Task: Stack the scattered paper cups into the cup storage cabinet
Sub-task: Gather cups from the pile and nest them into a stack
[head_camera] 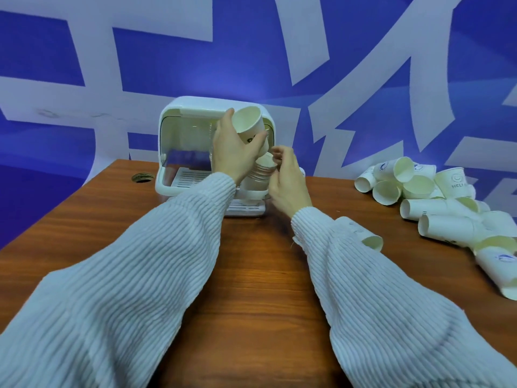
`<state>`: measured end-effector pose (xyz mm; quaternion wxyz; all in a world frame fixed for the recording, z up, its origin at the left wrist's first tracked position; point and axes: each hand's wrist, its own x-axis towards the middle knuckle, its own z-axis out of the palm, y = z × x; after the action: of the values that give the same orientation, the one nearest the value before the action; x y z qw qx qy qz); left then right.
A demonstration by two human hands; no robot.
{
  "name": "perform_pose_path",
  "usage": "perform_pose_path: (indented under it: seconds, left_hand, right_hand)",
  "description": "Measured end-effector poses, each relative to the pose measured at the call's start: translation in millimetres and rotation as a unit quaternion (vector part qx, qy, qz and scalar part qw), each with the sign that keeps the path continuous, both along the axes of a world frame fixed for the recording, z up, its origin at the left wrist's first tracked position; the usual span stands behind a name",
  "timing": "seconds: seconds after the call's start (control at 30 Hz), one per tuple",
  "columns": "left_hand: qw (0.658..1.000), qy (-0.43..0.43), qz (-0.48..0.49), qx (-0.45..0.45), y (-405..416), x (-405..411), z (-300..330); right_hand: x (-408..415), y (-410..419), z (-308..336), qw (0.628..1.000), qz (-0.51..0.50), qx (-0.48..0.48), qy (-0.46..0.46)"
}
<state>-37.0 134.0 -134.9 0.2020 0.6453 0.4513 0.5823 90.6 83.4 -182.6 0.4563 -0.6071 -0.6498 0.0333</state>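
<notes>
Inside the open white cup cabinet (179, 113) on the wooden table (251, 275), a stack of paper cups (258, 175), with the left hand (232, 148) wrapped around one tilted paper cup (249, 123) above it, right hand (288, 182) fingers curled beside the stack, and loose cups (419, 189) piled far right.
</notes>
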Motion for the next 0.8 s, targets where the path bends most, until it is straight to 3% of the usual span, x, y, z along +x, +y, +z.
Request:
perform_pose_path:
  seconds: [0.3,0.47,0.7,0.8]
  left_hand:
    - [0.992,0.122,-0.029,0.007,7.4,0.0,11.1]
    - [0.985,0.167,-0.028,-0.043,7.8,-4.7,3.4]
    - [0.951,0.306,0.007,-0.042,2.2,-13.7,-2.1]
    - [0.944,0.324,0.027,-0.060,1.7,-12.2,-8.6]
  right_hand:
    - [3.7,2.5,3.5,1.000,0.020,0.012,-0.004]
    - [4.4,1.2,3.8,0.999,0.011,0.032,0.009]
    - [16.2,-1.9,16.1,0.995,-0.035,0.033,0.087]
    - [30.6,-6.5,17.5,0.995,-0.052,0.007,0.084]
